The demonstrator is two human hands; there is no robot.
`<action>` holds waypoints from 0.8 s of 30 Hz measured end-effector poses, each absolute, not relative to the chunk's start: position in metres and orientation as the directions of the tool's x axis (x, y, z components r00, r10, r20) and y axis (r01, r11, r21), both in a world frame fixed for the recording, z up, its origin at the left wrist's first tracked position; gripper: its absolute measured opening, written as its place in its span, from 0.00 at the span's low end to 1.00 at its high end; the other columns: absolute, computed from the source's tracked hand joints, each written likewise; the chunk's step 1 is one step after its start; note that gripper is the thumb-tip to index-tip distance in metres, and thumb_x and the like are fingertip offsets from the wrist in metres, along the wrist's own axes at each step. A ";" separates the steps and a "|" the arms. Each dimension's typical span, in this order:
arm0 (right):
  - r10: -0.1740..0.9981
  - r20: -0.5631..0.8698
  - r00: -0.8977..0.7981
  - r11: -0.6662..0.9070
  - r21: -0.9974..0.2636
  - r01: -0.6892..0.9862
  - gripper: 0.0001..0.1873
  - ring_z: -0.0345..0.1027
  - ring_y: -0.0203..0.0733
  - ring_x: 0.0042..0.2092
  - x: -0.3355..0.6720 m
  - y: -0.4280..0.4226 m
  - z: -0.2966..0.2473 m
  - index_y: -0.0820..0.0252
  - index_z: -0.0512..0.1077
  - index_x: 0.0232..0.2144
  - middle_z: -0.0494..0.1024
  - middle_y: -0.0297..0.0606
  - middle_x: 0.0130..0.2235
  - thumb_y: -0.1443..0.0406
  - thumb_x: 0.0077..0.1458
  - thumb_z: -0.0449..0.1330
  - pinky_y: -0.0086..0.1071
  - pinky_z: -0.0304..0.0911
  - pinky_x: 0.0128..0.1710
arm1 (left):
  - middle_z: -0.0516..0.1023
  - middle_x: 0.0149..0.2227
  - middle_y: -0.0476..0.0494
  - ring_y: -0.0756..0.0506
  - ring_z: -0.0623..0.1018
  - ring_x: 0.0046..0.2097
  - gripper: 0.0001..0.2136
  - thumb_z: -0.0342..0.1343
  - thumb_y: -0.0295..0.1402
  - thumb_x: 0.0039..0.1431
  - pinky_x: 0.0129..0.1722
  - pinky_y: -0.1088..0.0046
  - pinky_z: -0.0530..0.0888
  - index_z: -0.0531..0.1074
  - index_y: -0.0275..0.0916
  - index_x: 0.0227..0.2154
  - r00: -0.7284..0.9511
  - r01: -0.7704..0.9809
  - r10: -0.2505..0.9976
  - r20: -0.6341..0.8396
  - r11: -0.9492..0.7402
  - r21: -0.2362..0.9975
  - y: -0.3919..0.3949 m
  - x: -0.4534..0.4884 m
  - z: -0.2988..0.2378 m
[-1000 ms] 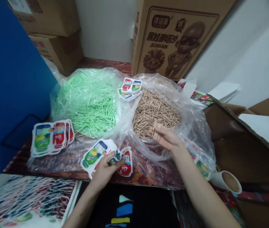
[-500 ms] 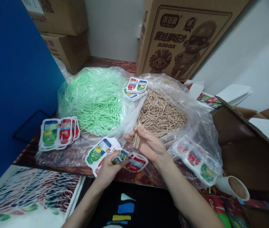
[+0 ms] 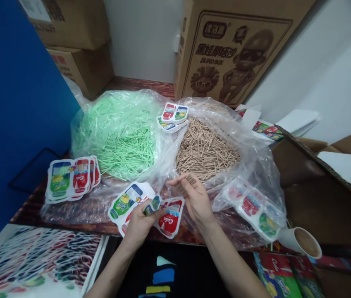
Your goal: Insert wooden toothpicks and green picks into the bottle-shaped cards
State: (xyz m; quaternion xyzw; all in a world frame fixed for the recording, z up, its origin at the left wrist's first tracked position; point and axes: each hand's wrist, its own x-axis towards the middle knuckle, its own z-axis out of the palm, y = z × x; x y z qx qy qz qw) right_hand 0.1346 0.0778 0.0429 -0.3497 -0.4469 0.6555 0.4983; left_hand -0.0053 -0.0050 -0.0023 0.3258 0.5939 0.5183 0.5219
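Observation:
My left hand point(image 3: 140, 223) is closed on a can-shaped printed card packet point(image 3: 173, 217), its red Cola half turned out to the right. Brown thin sticks point(image 3: 190, 179) lie in a small bundle in my right hand point(image 3: 198, 203), partly hidden by the thumb and fingers. Just beyond that hand is a clear bag of loose brown sticks point(image 3: 208, 149). Another green-and-red packet point(image 3: 125, 203) rests on the table under and beside my left hand. Farther left, a clear bag holds light green sticks point(image 3: 132, 149).
Several packets point(image 3: 60, 180) are stacked at the left, others point(image 3: 175, 113) between the bags. A packet under clear plastic point(image 3: 257, 215) and a paper cup of brown contents point(image 3: 305, 242) are at the right. Cardboard boxes point(image 3: 225, 54) stand behind; an open carton point(image 3: 305, 186) is at right.
My right hand has turned and drawn slightly back with the brown sticks, which are now more covered. The packet in my left hand has tilted, showing more of its Cola half.

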 end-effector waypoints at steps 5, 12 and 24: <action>0.963 0.076 -0.258 0.079 -0.997 0.000 0.09 0.73 0.44 0.43 0.167 0.063 0.009 0.57 0.75 0.34 0.80 0.39 0.38 0.62 0.60 0.56 0.37 0.63 0.48 | 0.77 0.24 0.51 0.48 0.74 0.27 0.11 0.68 0.38 0.42 0.29 0.75 0.71 0.76 0.35 0.25 -0.299 -0.143 0.905 -0.303 0.272 0.952 -0.012 -0.023 -0.004; 0.966 0.016 -0.258 0.050 -0.991 0.127 0.09 0.72 0.44 0.42 0.188 0.047 -0.040 0.57 0.74 0.34 0.79 0.37 0.36 0.61 0.59 0.55 0.36 0.64 0.46 | 0.82 0.34 0.46 0.45 0.79 0.33 0.17 0.70 0.36 0.41 0.38 0.69 0.76 0.77 0.35 0.34 -0.416 -0.307 0.854 -0.312 0.191 0.932 -0.008 -0.034 -0.004; 0.954 0.035 -0.297 0.076 -0.989 0.127 0.10 0.71 0.43 0.41 0.191 0.047 -0.045 0.57 0.74 0.35 0.78 0.38 0.36 0.62 0.61 0.53 0.36 0.63 0.46 | 0.83 0.32 0.45 0.44 0.80 0.32 0.18 0.71 0.33 0.37 0.37 0.66 0.78 0.78 0.33 0.33 -0.371 -0.382 0.855 -0.362 0.215 0.899 0.002 -0.022 -0.010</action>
